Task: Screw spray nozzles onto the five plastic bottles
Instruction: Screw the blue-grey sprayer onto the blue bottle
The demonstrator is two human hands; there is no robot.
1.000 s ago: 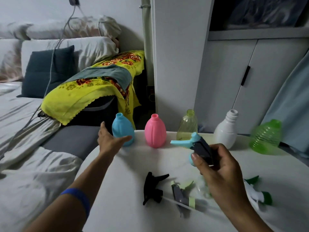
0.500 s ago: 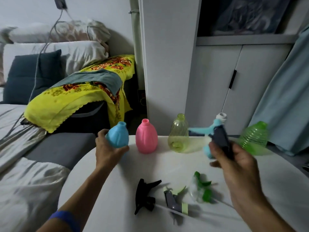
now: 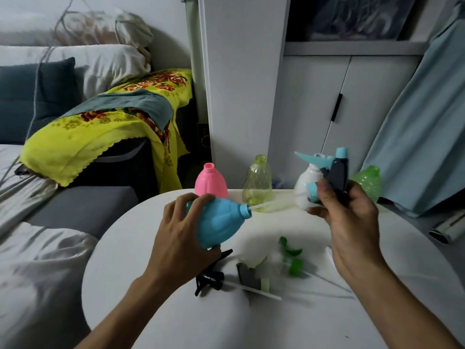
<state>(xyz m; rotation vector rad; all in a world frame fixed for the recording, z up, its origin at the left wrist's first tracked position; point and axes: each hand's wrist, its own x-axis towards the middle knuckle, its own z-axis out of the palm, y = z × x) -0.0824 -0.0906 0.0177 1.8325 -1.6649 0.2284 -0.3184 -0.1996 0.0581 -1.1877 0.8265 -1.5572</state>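
White round table [image 3: 156, 311] under both our hands, bottles along its far edge.
We grip the blue bottle [image 3: 221, 224] in our left hand [image 3: 181, 241], tilted above the table, neck toward the blue-and-black nozzle [image 3: 332, 170] clasped in our right hand [image 3: 349, 222]; its thin tube [image 3: 261, 206] meets the bottle's mouth.

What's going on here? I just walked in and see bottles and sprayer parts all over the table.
A person is fitting spray nozzles to plastic bottles. The left hand holds the blue bottle tilted on its side, while the right hand holds the blue and dark nozzle, its dip tube entering the bottle's neck. Nothing is screwed on yet. The pink, yellow, white and green bottles stand uncapped; other nozzles lie on the table.
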